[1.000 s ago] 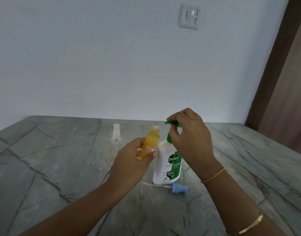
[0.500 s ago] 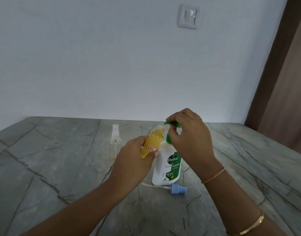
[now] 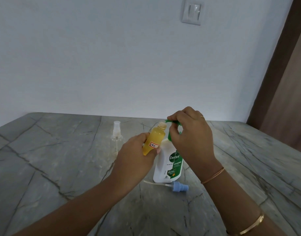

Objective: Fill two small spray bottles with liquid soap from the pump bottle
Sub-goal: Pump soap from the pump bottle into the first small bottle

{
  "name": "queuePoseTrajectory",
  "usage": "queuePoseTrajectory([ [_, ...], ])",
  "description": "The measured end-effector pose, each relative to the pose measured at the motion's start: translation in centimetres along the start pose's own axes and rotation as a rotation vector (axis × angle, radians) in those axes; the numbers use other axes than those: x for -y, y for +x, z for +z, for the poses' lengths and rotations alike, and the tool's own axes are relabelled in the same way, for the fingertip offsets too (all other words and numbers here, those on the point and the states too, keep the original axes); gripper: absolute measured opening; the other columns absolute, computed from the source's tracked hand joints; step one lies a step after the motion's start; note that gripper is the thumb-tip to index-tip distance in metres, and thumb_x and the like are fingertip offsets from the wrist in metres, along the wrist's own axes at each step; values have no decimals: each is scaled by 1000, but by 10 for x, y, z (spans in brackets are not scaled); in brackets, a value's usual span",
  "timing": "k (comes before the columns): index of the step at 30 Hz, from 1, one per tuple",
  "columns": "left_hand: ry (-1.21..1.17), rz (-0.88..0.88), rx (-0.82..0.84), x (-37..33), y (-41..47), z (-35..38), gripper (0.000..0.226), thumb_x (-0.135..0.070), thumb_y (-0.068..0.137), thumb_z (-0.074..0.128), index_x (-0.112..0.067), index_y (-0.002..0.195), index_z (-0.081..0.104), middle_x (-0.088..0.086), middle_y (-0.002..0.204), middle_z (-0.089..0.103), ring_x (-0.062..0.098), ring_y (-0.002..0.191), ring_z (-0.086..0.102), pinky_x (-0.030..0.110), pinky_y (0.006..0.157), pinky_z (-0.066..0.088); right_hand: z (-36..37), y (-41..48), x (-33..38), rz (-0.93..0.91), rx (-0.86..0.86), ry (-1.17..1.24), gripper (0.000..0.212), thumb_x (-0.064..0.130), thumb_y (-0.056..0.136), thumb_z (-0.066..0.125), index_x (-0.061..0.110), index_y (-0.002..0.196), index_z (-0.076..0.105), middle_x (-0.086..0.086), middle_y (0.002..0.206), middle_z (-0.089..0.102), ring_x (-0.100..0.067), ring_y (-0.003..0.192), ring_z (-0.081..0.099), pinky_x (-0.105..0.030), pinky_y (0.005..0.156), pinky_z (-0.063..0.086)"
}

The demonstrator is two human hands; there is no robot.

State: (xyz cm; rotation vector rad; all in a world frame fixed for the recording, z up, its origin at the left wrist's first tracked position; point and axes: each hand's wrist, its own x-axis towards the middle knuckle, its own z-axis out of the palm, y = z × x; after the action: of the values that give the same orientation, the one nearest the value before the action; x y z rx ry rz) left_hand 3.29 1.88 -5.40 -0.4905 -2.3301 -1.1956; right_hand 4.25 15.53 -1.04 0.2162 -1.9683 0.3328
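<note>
Filling bottle one: left hand (image 3: 136, 155) grips the yellow bottle (image 3: 154, 140) mid-frame, right hand (image 3: 190, 133) pinches the green pump (image 3: 172, 121). Next up, probably press straight down.

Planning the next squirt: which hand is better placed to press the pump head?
Right. The right hand grips the green pump head, spout at the open mouth of the yellow bottle; the left hand holds that bottle tilted.
</note>
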Motion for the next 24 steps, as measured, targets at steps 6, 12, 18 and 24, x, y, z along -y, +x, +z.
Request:
queuePoseTrajectory([
  [6,-30,-7,11,0,-1,0,31,-36,86,57,-25,115,56,-7,112,61,0,82,44,2,61,26,4,-5,2,3,-20,-11,12,10,71,57,12,76,68,-2,74,59,-22,70,55,-24,47,37],
  [12,-62,-84,68,2,-3,0,28,-38,84,59,-29,110,52,-19,94,47,-1,80,44,4,61,28,-1,-3,1,23,35,5,10,7,73,59,13,78,67,-2,77,58,-20,73,54,-17,46,31],
  [18,-124,-169,128,13,-17,-4,25,-39,82,61,-34,98,43,-15,97,51,6,90,50,22,79,40,-10,1,3,53,151,43,15,6,79,63,12,92,68,-4,91,60,-21,86,54,-23,61,38],
  [24,-122,-146,166,29,-36,-16,31,-42,79,61,-30,103,45,-17,95,53,-5,79,51,8,62,33,-23,-4,9,26,62,34,19,11,79,63,9,98,65,-7,95,60,-22,89,53,-26,66,38],
])
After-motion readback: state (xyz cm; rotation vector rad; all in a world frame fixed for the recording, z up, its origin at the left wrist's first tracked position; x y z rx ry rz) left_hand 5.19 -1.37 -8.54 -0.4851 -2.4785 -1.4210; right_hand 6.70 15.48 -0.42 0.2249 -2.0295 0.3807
